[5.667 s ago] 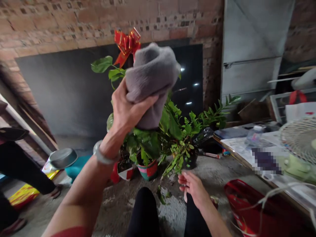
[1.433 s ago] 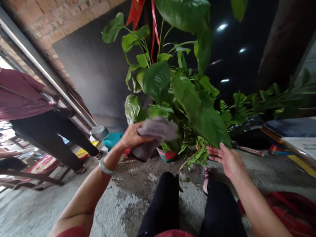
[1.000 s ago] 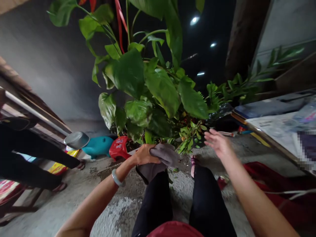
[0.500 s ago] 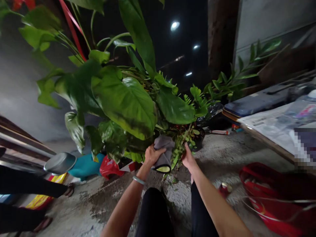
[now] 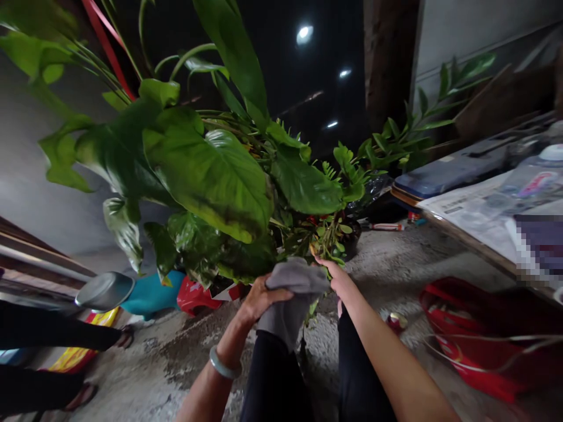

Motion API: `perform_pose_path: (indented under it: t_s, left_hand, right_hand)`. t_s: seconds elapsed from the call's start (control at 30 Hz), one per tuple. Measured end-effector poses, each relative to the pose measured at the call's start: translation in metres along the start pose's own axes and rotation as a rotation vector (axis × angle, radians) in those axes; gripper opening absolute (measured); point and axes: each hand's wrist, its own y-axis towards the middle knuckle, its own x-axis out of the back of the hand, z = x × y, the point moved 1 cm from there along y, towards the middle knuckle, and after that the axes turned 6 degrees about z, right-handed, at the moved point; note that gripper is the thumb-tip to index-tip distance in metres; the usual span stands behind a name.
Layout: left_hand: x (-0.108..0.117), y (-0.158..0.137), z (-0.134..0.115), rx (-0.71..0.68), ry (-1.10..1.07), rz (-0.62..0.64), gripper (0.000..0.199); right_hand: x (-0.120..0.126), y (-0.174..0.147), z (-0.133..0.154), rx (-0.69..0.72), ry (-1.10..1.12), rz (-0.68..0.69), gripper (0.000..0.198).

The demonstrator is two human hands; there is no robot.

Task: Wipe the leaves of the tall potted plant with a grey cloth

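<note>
My left hand (image 5: 259,300), with a pale bangle on the wrist, is closed round a grey cloth (image 5: 285,305) that hangs down over my left knee. To its right, my right hand (image 5: 338,278) reaches in at a small leafy plant (image 5: 336,237), its fingers stretched out among the stems beside a yellowish leaf. The cloth's edge and the leaves partly cover those fingertips. Directly above my hands spreads a plant with large green leaves (image 5: 211,176), some marked with brown patches.
On the left are a red and teal plastic stool (image 5: 153,293), a metal basin (image 5: 105,291) and another person's legs (image 5: 57,325). A red bag (image 5: 466,340) sits on the right floor, below a table (image 5: 479,240) with papers and a bottle (image 5: 543,170). Behind stands dark reflective glass (image 5: 325,53).
My left hand has come closer with the cloth, which now drapes over my knee. My right hand's fingers have moved left and straightened among the stems. The view has shifted slightly.
</note>
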Motion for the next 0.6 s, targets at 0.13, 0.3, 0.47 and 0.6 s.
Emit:
perform_pose_path:
  t_s: [0.13,0.3,0.47,0.6]
  left_hand:
    - [0.013,0.009,-0.005,-0.02,-0.089,-0.347,0.055]
    - [0.016,0.006,0.0,0.084,-0.25,-0.35,0.053]
    - [0.011,0.007,-0.023,0.053,-0.415,-0.361,0.057]
    - [-0.015,0.048,-0.039,-0.068,-0.383,-0.453,0.063]
  right_hand:
    - [-0.007,0.005,-0.007,0.017,0.043,0.035,0.024]
    - [-0.059,0.038,-0.01,0.044,0.078,0.13,0.033]
    - [-0.075,0.051,-0.008,0.051,0.076,0.149,0.039]
    - [-0.041,0.033,-0.013,0.057,0.059,0.104,0.034]
